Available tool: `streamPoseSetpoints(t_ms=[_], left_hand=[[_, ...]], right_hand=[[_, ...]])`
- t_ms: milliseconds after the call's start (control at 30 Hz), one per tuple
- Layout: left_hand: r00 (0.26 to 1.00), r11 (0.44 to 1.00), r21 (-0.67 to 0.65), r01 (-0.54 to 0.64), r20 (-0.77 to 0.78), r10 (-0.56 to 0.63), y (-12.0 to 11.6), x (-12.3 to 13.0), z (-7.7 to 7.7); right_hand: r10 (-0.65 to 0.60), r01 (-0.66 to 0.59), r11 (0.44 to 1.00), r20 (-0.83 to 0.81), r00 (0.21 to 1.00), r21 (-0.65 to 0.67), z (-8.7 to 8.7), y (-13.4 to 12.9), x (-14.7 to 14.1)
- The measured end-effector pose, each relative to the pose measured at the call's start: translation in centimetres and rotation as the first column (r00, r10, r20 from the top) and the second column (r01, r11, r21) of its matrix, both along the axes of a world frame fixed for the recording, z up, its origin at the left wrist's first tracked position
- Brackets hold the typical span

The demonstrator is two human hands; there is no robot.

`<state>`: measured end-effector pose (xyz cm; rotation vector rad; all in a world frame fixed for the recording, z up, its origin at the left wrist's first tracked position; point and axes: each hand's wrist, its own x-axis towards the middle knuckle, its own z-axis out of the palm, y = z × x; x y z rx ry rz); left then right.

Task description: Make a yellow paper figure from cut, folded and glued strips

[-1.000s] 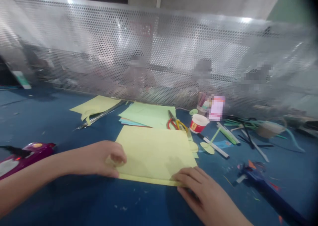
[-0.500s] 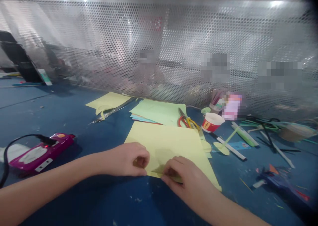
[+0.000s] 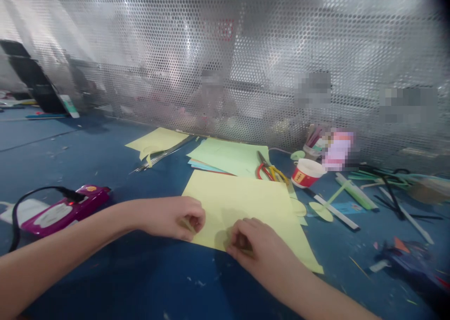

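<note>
A pale yellow sheet of paper (image 3: 242, 198) lies in front of me on the blue table. At its near left corner, my left hand (image 3: 183, 217) is curled, thumb and fingertips closed on the edge. My right hand (image 3: 258, 247) pinches the near edge further right, its fingers bent over the paper. Some yellow shows inside both finger loops. Beyond the sheet are scissors (image 3: 270, 171) with red and yellow handles, resting partly on a stack of light green paper (image 3: 228, 155).
A red and white paper cup (image 3: 306, 174) stands right of the scissors, near a cutter-like white strip (image 3: 337, 212) and green paper pieces (image 3: 320, 212). A purple corded device (image 3: 66, 212) lies left. A perforated metal screen (image 3: 158, 53) closes off the back.
My left hand has slid left along the near edge, widening the gap to my right hand. The right hand stays at the edge. The view has shifted slightly.
</note>
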<state>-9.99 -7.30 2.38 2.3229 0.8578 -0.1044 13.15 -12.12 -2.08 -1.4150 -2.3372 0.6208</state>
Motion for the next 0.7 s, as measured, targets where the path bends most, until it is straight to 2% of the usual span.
streamPoseSetpoints(t_ms=[133,367,500,600,700], left_hand=[[0.992,1.0,-0.025,-0.001,-0.127,-0.002,0.4,-1.1,1.2],[0.984,1.0,-0.01,0.014,-0.175,-0.015,0.7,-2.3,1.9],[0.968,0.997,0.051,-0.056,-0.241,0.067,1.2,-3.1,2.7],[0.97,0.99,0.084,-0.111,-0.209,0.126,1.7,-2.3,4.1],[0.988,0.993,0.023,-0.112,-0.102,0.113,2.5,-0.3,5.8]], right_hand=[[0.056,-0.056,0.998,0.03,0.998,-0.014,0.5,-0.1,0.3],[0.084,-0.085,0.996,0.083,0.993,0.007,0.7,-0.5,0.7],[0.086,-0.086,0.996,0.059,0.995,0.006,0.9,-0.6,0.8],[0.069,-0.068,0.998,0.069,0.995,-0.007,1.1,-0.9,0.6],[0.065,-0.063,0.998,0.07,0.995,-0.025,1.4,-1.3,0.4]])
